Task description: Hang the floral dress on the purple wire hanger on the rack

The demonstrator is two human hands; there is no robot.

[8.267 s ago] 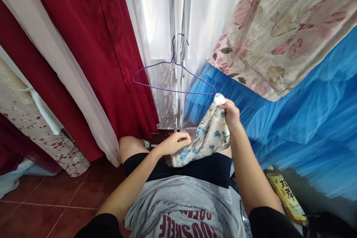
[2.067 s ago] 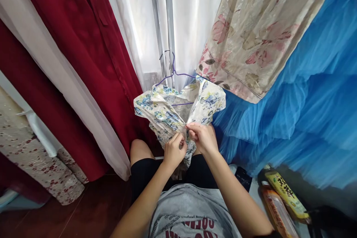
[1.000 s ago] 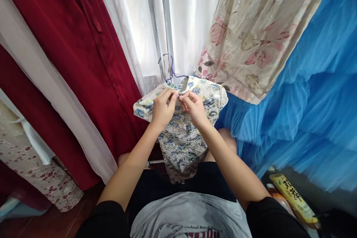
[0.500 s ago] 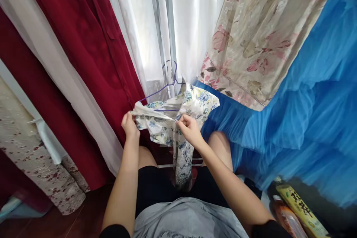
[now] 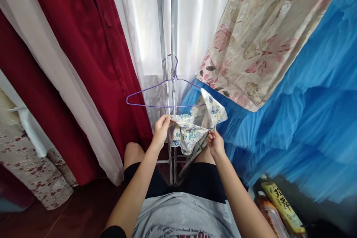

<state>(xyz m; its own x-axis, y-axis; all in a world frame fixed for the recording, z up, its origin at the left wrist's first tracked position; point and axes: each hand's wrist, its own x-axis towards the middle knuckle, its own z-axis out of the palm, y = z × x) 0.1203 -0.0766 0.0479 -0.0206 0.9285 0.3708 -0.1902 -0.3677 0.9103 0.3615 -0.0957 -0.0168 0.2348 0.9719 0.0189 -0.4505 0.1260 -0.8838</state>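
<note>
A white dress or blouse (image 5: 185, 135) with blue and yellow-green flowers hangs by one shoulder from the right arm of a purple wire hanger (image 5: 152, 87). The hanger's left arm is bare. My left hand (image 5: 161, 130) pinches the garment's free shoulder edge, below the hanger's bottom bar. At the front opening, my right hand (image 5: 216, 143) grips the fabric with curled fingers. Between both hands the cloth is drawn taut along its upper edge. Its lower part drops between my knees, partly hidden by my right hand.
A metal rack (image 5: 174, 7) stands in front, with the hanger hooked there. Dark red curtains (image 5: 75, 44) hang left, a beige floral fabric (image 5: 259, 44) and blue tulle (image 5: 312, 126) right. Bottles, one with a yellow label (image 5: 283, 202), stand low at the right.
The garment's left shoulder has come off the hanger, baring its left arm. Both my hands have shifted right with the cloth, the left hand further inward.
</note>
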